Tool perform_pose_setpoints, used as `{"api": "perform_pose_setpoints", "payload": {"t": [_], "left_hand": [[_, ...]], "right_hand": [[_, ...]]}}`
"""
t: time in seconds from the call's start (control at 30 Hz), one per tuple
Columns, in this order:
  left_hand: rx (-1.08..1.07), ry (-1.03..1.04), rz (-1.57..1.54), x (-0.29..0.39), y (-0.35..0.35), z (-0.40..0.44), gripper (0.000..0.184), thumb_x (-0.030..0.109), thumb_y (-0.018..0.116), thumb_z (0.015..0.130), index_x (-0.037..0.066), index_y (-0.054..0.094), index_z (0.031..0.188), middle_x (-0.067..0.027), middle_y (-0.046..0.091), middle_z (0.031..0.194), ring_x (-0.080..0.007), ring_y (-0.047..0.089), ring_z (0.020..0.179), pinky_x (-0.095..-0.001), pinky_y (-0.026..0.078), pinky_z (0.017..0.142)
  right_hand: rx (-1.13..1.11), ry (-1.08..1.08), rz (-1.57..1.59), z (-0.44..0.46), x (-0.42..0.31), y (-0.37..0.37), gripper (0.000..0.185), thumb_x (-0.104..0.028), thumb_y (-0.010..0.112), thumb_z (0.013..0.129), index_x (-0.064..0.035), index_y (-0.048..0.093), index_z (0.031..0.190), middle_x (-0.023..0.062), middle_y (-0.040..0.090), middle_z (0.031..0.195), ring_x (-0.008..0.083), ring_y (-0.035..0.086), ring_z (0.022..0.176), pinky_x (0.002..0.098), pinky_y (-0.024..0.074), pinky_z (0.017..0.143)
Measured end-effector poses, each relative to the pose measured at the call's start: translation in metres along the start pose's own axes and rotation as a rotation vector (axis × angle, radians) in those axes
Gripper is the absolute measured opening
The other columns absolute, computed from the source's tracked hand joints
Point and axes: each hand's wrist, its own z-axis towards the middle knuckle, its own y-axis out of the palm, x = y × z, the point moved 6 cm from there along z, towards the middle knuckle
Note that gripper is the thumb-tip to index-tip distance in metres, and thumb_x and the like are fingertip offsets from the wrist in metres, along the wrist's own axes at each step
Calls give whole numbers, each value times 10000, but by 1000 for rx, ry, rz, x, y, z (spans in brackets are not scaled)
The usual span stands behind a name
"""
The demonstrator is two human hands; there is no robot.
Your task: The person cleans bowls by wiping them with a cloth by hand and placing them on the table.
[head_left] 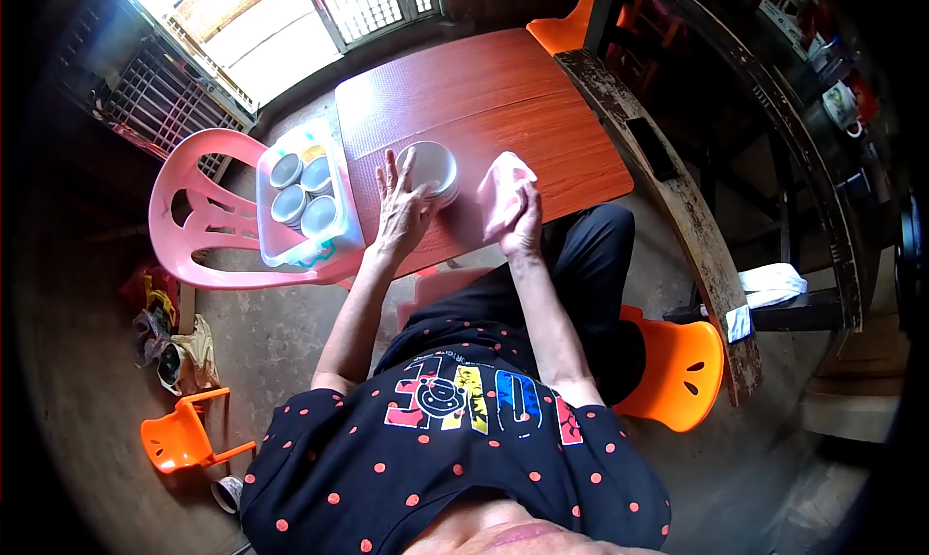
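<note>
On the near left part of the wooden table stands a stack of light-coloured bowls (432,166). My left hand (400,209) is at the stack's left side, its fingers stretched and spread, the thumb close to the rim. I cannot tell whether it touches the bowls. My right hand (524,224) is closed round a pink cloth (499,195), which bunches up above the fingers to the right of the bowls. Left of my left hand, a clear plastic bin (345,207) with several round lidded containers (288,205) rests on a pink chair.
The reddish-brown table (464,86) reaches away from me. The pink chair (172,202) adjoins its left side. A worn wooden bench (668,207) with a dark phone-like object (650,149) runs along the right. Orange chairs (677,373) stand nearby.
</note>
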Motion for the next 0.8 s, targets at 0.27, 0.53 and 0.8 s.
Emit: {"api": "perform_pose_setpoints", "payload": {"t": [0.27,0.53,0.8], "left_hand": [[84,88,-82,4,-3,13,86,86,612,847,53,636,923,-129,599,929,-360,459,1218,-606,171,1085],[-117,-354,-841,72,-32,9,87,67,558,898,-6,596,926,-62,586,786,-106,527,727,-316,452,649],[-303,-118,-1328,111,-33,-14,156,51,570,888,-23,603,1022,-19,618,950,-80,560,898,-239,475,795]], "right_hand": [[-243,-13,225,-53,-53,29,821,-721,364,858,-92,364,1385,88,516,1248,248,486,1179,428,399,984],[-419,-1270,-1454,-113,-80,125,634,-455,470,935,-60,342,1415,163,542,1092,287,502,1067,403,412,938],[-438,-292,-813,-74,-97,94,351,-361,519,891,-30,524,775,67,496,633,158,482,524,308,434,506]]}}
